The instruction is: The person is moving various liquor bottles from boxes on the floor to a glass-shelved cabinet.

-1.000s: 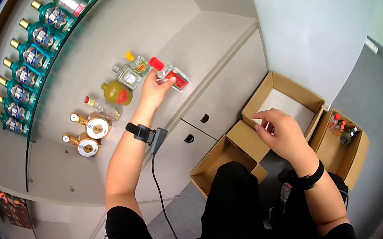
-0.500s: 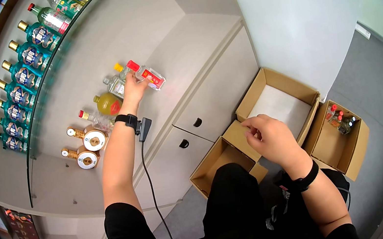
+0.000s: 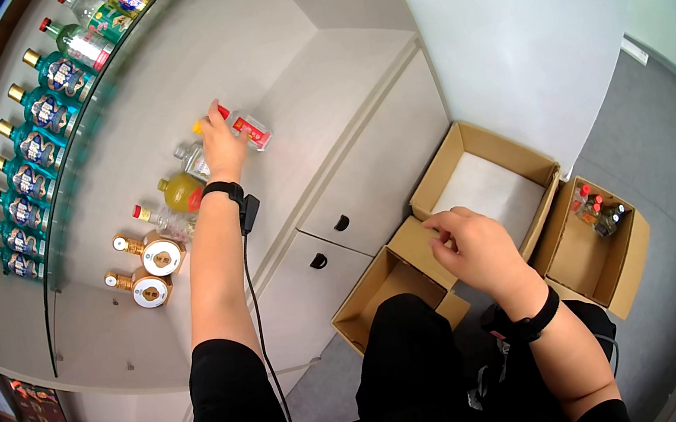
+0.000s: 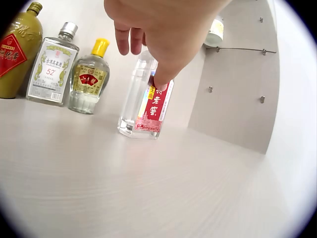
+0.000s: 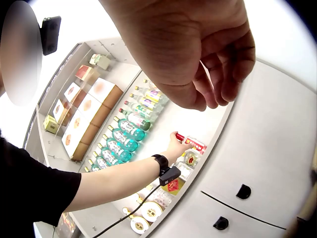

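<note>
My left hand point(image 3: 224, 148) is at the neck of a clear, red-labelled liquor bottle point(image 3: 253, 131) standing on the shelf. In the left wrist view the thumb point(image 4: 161, 82) overlaps the bottle's shoulder, and the other fingers point(image 4: 122, 40) hang apart from it on the left. The palm hides the cap there. Beside it stand a yellow-capped bottle point(image 4: 90, 82), a flat clear bottle point(image 4: 53, 69) and an olive-brown bottle point(image 4: 22, 52). My right hand point(image 3: 477, 250) hovers near the cardboard boxes, fingers loosely curled and holding nothing.
A red-capped clear bottle point(image 3: 169, 223) and two white-and-gold round bottles point(image 3: 162, 256) continue the row. Teal bottles point(image 3: 47, 108) line a glass-edged shelf above. Below are an open box with a white bottom point(image 3: 475, 195), a smaller box point(image 3: 369, 298) and a box holding several small bottles point(image 3: 583, 240).
The red-labelled bottle has come closer to the row, beside the yellow-capped one. My left thumb has come off its label in the head view. The right hand has barely moved.
</note>
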The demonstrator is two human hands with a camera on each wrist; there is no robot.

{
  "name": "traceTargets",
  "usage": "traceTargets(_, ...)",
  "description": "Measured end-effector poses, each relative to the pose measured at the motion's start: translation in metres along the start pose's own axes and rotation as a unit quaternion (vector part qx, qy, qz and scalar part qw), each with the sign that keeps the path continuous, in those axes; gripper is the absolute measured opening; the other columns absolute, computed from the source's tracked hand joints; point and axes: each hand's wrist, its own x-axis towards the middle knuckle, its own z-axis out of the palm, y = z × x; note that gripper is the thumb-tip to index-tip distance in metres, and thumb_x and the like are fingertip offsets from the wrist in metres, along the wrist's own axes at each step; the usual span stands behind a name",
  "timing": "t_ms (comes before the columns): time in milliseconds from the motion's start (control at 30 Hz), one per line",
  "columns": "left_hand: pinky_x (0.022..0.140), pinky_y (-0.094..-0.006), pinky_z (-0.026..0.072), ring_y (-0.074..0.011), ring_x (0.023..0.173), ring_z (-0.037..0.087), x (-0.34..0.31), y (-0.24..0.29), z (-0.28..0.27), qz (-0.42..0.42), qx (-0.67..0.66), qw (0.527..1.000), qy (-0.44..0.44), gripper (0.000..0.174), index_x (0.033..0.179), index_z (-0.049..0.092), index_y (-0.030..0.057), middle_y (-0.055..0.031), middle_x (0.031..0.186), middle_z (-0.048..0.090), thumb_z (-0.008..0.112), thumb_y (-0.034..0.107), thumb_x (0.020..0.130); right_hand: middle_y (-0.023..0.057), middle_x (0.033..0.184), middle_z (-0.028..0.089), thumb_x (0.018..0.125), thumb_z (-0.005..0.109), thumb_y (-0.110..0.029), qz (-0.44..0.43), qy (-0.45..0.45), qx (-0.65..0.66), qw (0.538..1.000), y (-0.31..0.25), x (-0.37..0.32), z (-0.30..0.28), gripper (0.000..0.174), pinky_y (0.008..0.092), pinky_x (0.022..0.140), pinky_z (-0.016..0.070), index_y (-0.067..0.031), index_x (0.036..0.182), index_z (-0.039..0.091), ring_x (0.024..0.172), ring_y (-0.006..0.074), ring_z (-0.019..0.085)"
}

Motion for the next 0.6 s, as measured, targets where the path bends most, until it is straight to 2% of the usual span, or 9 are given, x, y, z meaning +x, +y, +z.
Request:
traceTargets(33, 0.105, -0.0445, 0.0469, -0.0396, 0.124, 0.052, 0.002, -0.001, 0.005, 0.002, -0.002, 1.0, -0.001, 0.093, 0.149, 0.03, 0.0066, -0.0238, 0.141, 0.043, 0.085, 0.015, 0.074, 0.0091, 0.086, 0.068, 0.086, 0.067, -0.016, 0.0, -0.003, -0.005, 1.0, 0.001, 0.0, 0.0, 0.018, 0.0385, 0.067, 0.0555, -0.0073, 0.102, 0.07, 0.073, 0.028, 0.068)
traceTargets(100, 0.101, -0.0452, 0.0491, -0.0389, 0.125, 0.052, 0.009, -0.009, 0.016, 0.025, 0.077, 0.994, 0.078, 0.092, 0.149, 0.032, 0.0088, -0.02, 0.14, 0.042, 0.085, 0.017, 0.074, 0.0091, 0.087, 0.068, 0.087, 0.067, -0.016, 0.003, -0.007, -0.011, 1.0, 0.002, 0.0, 0.0, 0.018, 0.0386, 0.067, 0.0556, -0.0075, 0.102, 0.07, 0.074, 0.028, 0.068)
traceTargets(133, 0.101, -0.0452, 0.0491, -0.0389, 0.125, 0.052, 0.013, -0.014, 0.022, 0.027, 0.075, 0.994, 0.077, 0.092, 0.149, 0.032, 0.0088, -0.02, 0.14, 0.042, 0.085, 0.017, 0.074, 0.0092, 0.088, 0.068, 0.087, 0.067, -0.016, 0.003, -0.012, -0.016, 1.0, 0.003, 0.001, 0.0, 0.017, 0.0388, 0.068, 0.0557, -0.0076, 0.102, 0.07, 0.075, 0.028, 0.068)
traceTargets(200, 0.102, -0.0444, 0.0487, -0.0378, 0.128, 0.05, 0.017, -0.019, 0.027, 0.097, 0.11, 0.978, 0.146, 0.091, 0.149, 0.033, 0.0091, -0.0199, 0.144, 0.038, 0.085, 0.016, 0.074, 0.0093, 0.088, 0.068, 0.087, 0.067, -0.017, 0.008, -0.015, -0.016, 1.0, 0.005, 0.0, -0.001, 0.017, 0.039, 0.068, 0.0557, -0.0077, 0.102, 0.07, 0.075, 0.028, 0.069)
traceTargets(233, 0.102, -0.0444, 0.0487, -0.0378, 0.128, 0.05, 0.018, -0.018, 0.027, 0.1, 0.109, 0.979, 0.143, 0.091, 0.149, 0.033, 0.0091, -0.0199, 0.144, 0.038, 0.085, 0.016, 0.074, 0.0094, 0.089, 0.068, 0.088, 0.067, -0.017, 0.01, -0.02, -0.015, 1.0, 0.006, 0.0, 0.0, 0.018, 0.0393, 0.069, 0.0558, -0.0077, 0.102, 0.07, 0.075, 0.028, 0.069)
traceTargets(300, 0.103, -0.0441, 0.0486, -0.0376, 0.13, 0.048, 0.02, -0.018, 0.025, 0.061, 0.071, 0.993, 0.071, 0.086, 0.145, 0.037, 0.0092, -0.021, 0.146, 0.036, 0.085, 0.015, 0.074, 0.0095, 0.089, 0.068, 0.088, 0.067, -0.017, 0.015, -0.021, -0.021, 0.999, 0.008, 0.0, -0.001, 0.018, 0.0394, 0.069, 0.0559, -0.0077, 0.102, 0.07, 0.076, 0.0281, 0.069)
traceTargets(433, 0.102, -0.0445, 0.0492, -0.039, 0.13, 0.048, 0.027, -0.026, 0.035, 0.08, 0.084, 0.991, 0.063, 0.074, 0.14, 0.042, 0.0137, -0.021, 0.148, 0.034, 0.081, 0.013, 0.078, 0.0102, 0.085, 0.066, 0.086, 0.068, -0.012, 0.013, -0.02, -0.03, 0.999, 0.012, -0.001, -0.001, 0.019, 0.0386, 0.069, 0.0539, -0.0053, 0.104, 0.07, 0.072, 0.0286, 0.066)
traceTargets(500, 0.101, -0.0456, 0.0495, -0.0404, 0.129, 0.048, 0.029, -0.03, 0.044, 0.074, 0.122, 0.987, 0.071, 0.058, 0.133, 0.049, 0.0178, -0.0203, 0.15, 0.032, 0.076, 0.011, 0.082, 0.0102, 0.084, 0.066, 0.086, 0.068, -0.013, 0.014, -0.021, -0.033, 0.999, 0.013, -0.002, 0.0, 0.019, 0.0388, 0.069, 0.0539, -0.0053, 0.104, 0.07, 0.072, 0.0289, 0.066)
traceTargets(600, 0.1, -0.0466, 0.0503, -0.0421, 0.127, 0.049, 0.03, -0.035, 0.052, 0.071, 0.121, 0.987, 0.077, 0.049, 0.129, 0.054, 0.0193, -0.0199, 0.152, 0.03, 0.071, 0.009, 0.085, 0.01, 0.084, 0.066, 0.087, 0.068, -0.013, 0.013, -0.022, -0.038, 0.999, 0.015, -0.006, 0.001, 0.018, 0.0391, 0.069, 0.054, -0.0056, 0.103, 0.07, 0.073, 0.029, 0.066)
